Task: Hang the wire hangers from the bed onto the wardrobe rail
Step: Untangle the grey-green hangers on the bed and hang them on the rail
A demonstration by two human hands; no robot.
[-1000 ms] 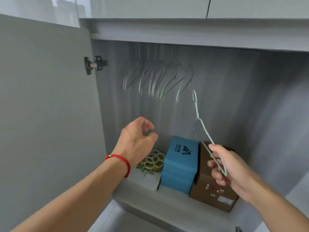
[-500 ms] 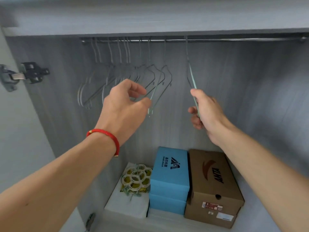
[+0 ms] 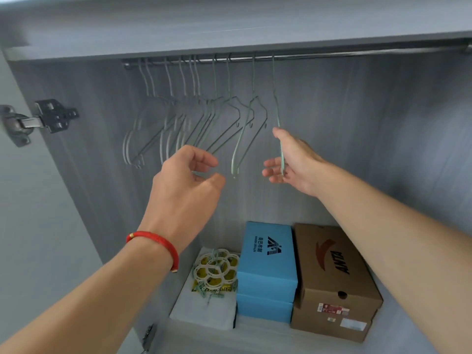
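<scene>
A: Task thing here is the pale green thin wire hanger point(image 3: 276, 108), hooked on the metal wardrobe rail point(image 3: 332, 55) at about 12 o'clock, the rightmost one, edge-on to the camera.

B: Hands?

A: Right hand point(image 3: 293, 159) at 3 o'clock of centre, fingers point(image 3: 270, 172) straight and loose, the hanger's lower wire crossing the palm. Touching maybe, not gripped. Left hand point(image 3: 186, 185) at 9 o'clock of it, fingers curled, thumb near the forefinger, holding nothing I can see.

B: Rest of the batch?

A: Row of grey-green wire hangers point(image 3: 184, 118) bunched on the rail toward 10 o'clock, one more pale green hanger point(image 3: 241, 139) between the bunch and the new one.

B: Handling?

A: My judgement: very light, springy, thin wire that bends if squeezed; it swings and tangles with neighbours. Best taken at the shoulder or bottom bar, hook left free.

B: Unclear bits?

A: The hooks are blurred against the rail, so I can't confirm the seating. Bed is out of view, so the remaining count is unknown. Rail's left end is hidden under the wardrobe top. On the wardrobe floor at 6 o'clock: blue cardboard shoebox point(image 3: 267, 254), brown cardboard shoebox point(image 3: 332, 272).
</scene>
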